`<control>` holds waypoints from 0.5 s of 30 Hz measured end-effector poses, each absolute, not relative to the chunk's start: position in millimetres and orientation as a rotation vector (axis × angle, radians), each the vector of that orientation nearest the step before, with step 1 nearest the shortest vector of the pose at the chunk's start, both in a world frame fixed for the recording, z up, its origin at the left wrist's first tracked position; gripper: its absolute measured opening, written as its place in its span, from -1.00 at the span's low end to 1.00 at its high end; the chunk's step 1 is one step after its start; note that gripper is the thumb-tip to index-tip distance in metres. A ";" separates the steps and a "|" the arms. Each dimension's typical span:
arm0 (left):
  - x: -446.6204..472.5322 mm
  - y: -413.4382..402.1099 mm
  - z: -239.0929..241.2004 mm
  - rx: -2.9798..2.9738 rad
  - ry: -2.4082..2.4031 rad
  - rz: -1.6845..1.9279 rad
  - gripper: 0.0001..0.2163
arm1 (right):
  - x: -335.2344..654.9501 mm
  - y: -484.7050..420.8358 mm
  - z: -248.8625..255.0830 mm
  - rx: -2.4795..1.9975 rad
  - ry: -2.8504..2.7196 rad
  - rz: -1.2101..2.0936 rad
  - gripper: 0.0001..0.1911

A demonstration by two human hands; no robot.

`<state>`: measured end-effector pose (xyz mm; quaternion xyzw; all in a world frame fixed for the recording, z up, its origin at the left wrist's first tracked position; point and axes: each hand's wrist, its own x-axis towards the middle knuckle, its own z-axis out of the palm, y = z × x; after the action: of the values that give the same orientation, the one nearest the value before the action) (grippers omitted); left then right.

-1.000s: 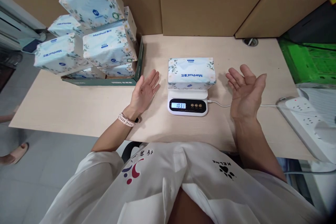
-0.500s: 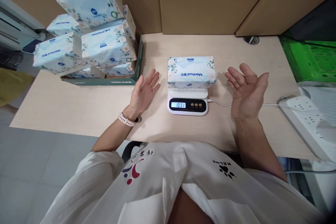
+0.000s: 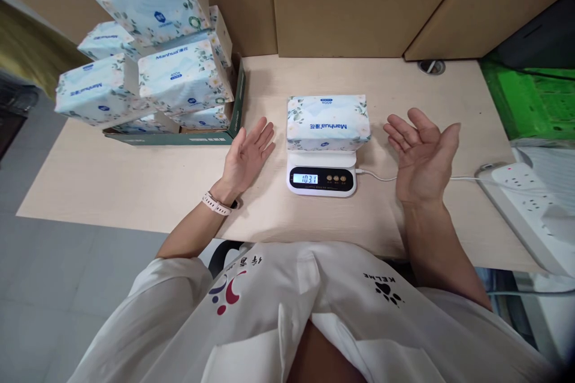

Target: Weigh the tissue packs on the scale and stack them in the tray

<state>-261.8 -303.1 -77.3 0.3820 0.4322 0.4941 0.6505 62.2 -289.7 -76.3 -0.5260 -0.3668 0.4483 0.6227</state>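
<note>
A floral pack of tissues (image 3: 328,123) lies on a white digital scale (image 3: 321,178), whose lit display reads 103.1. My left hand (image 3: 247,155) rests palm up to the left of the scale, its fingers stretched out and holding nothing. To the right of the pack, my right hand (image 3: 422,155) is palm up too, with fingers loosely spread and nothing in it. Neither hand touches the pack or the scale. Several more tissue packs (image 3: 182,81) are piled in and over a dark green tray (image 3: 188,139) at the back left.
A white power strip (image 3: 521,191) lies at the table's right edge, with a cable (image 3: 381,179) running from the scale toward it. Brown cardboard boxes (image 3: 336,6) line the table's back. A green crate (image 3: 530,102) stands at the far right.
Both hands, the pack and the scale stay as they were, and the reading is the same. A yellowish cloth shape at the far left edge has moved up the view.
</note>
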 end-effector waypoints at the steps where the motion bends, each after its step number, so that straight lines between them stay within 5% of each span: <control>1: -261.8 -303.1 -77.1 0.864 0.985 1.120 -0.20 | 62.4 -289.8 -76.2 -1.209 -0.849 1.025 -0.22; 15: -262.7 -303.1 -75.6 0.861 0.994 1.127 -0.23 | 61.9 -290.9 -74.8 -1.222 -0.886 0.974 -0.15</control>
<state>-262.7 -303.1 -75.6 0.3788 0.4371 0.4955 0.6480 61.9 -290.9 -74.8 -0.5321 -0.3856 0.4240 0.6232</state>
